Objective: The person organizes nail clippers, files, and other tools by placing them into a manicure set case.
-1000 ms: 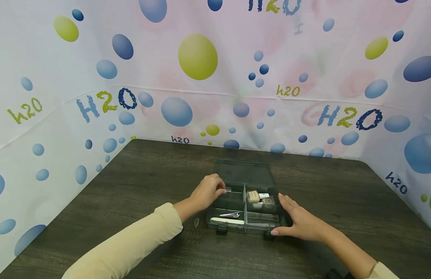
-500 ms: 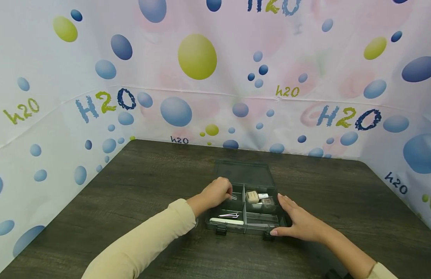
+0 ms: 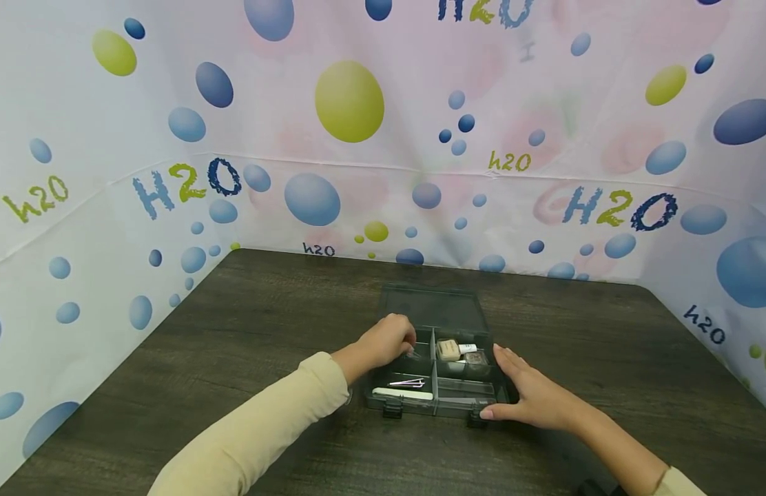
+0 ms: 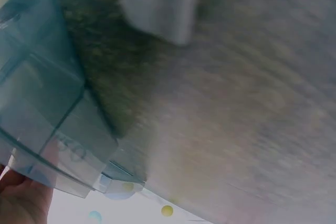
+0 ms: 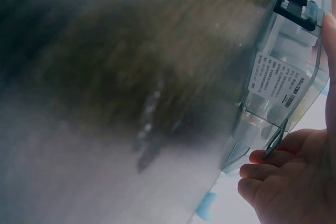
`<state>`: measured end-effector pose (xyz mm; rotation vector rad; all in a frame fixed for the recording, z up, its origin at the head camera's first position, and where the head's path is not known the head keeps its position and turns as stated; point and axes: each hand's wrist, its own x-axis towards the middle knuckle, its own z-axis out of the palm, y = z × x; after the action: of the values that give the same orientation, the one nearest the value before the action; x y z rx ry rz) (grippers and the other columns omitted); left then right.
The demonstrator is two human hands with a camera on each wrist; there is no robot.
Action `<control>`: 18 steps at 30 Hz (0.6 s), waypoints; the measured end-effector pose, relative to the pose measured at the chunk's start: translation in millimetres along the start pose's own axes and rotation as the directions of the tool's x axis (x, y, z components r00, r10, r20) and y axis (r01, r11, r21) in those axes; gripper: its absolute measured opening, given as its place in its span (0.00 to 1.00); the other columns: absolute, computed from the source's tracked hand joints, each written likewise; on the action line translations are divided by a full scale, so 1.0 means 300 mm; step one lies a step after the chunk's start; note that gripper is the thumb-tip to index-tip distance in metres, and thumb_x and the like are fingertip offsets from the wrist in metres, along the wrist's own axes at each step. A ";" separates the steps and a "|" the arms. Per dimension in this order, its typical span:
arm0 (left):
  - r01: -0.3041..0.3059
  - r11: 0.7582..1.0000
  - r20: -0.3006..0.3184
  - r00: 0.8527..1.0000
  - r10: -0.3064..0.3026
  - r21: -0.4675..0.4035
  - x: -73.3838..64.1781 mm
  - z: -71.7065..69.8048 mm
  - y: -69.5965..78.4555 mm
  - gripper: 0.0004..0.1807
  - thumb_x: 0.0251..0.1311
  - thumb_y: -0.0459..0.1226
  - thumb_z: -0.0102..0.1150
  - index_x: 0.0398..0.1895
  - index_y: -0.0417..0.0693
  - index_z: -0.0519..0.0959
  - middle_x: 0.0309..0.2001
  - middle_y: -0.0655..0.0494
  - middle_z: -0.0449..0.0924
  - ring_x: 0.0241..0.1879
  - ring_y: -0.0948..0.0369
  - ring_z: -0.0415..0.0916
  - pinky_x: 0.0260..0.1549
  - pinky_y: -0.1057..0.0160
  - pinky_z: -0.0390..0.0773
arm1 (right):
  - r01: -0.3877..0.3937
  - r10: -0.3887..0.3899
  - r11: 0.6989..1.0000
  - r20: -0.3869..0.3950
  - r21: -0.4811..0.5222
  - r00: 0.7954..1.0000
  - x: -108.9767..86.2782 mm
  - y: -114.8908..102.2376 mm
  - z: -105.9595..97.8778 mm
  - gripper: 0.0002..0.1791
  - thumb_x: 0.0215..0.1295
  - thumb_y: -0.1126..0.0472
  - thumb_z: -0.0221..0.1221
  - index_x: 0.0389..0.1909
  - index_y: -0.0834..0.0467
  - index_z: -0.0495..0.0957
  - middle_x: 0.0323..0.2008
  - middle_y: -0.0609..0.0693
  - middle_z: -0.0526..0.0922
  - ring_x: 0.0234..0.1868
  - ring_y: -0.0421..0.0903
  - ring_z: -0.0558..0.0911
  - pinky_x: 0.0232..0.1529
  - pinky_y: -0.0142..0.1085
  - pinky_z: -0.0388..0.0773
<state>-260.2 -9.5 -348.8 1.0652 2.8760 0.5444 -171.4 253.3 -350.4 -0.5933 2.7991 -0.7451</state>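
Observation:
A smoky see-through compartment box (image 3: 433, 368) lies on the table with its lid (image 3: 434, 308) laid back. My left hand (image 3: 383, 342) reaches into the back left compartment, its fingertips pinching a small clear piece (image 3: 415, 354) that they mostly cover. In the left wrist view that hand (image 4: 25, 200) shows behind the box wall (image 4: 50, 72). My right hand (image 3: 532, 396) rests along the box's right side, fingers fairly straight, thumb at a front latch (image 3: 477, 417). From the right wrist, its fingers (image 5: 260, 171) touch the box near a printed label (image 5: 278, 80).
In the front left compartment lie a pale file (image 3: 403, 394) and a shiny nail clipper (image 3: 408, 382). A beige bottle (image 3: 448, 350), white tube (image 3: 467, 348) and glittery jar (image 3: 476, 358) fill the back right one. Dark wood table (image 3: 284, 303), printed curtain (image 3: 265, 138) behind.
My left hand has moved right and lowered the clear piece into the back left compartment. Its sleeve now covers most of a clear oval lying beside the box. The right hand has stayed put.

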 end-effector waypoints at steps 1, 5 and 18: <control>-0.006 1.000 -0.021 1.000 0.006 -0.005 -0.004 -0.003 -0.001 0.05 0.56 0.32 0.61 0.32 0.40 0.83 0.34 0.50 0.81 0.35 0.59 0.78 0.31 0.69 0.78 | -0.001 0.001 1.000 0.000 -0.001 1.000 0.000 0.000 0.000 0.61 0.50 0.36 0.63 0.70 0.70 0.43 0.70 0.70 0.46 0.69 0.71 0.46 0.60 0.68 0.52; -0.048 0.998 -0.121 0.992 0.044 -0.036 -0.019 -0.021 -0.005 0.07 0.56 0.33 0.61 0.35 0.38 0.83 0.33 0.49 0.79 0.33 0.58 0.76 0.31 0.67 0.77 | -0.002 0.002 1.000 0.001 0.000 1.000 0.000 -0.003 0.000 0.61 0.50 0.36 0.63 0.70 0.70 0.43 0.70 0.70 0.46 0.69 0.71 0.46 0.60 0.68 0.52; -0.130 0.989 -0.277 0.955 0.106 -0.068 -0.092 -0.102 0.004 0.07 0.55 0.33 0.62 0.35 0.37 0.83 0.34 0.49 0.79 0.35 0.58 0.79 0.36 0.65 0.80 | 0.000 0.000 1.000 -0.003 -0.014 1.000 -0.001 -0.004 -0.002 0.61 0.49 0.35 0.63 0.70 0.70 0.44 0.70 0.70 0.47 0.69 0.71 0.47 0.60 0.68 0.52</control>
<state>-242.6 -35.9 -322.3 1.2456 2.9962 0.8788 -170.9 252.9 -349.3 -0.5955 2.8094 -0.7270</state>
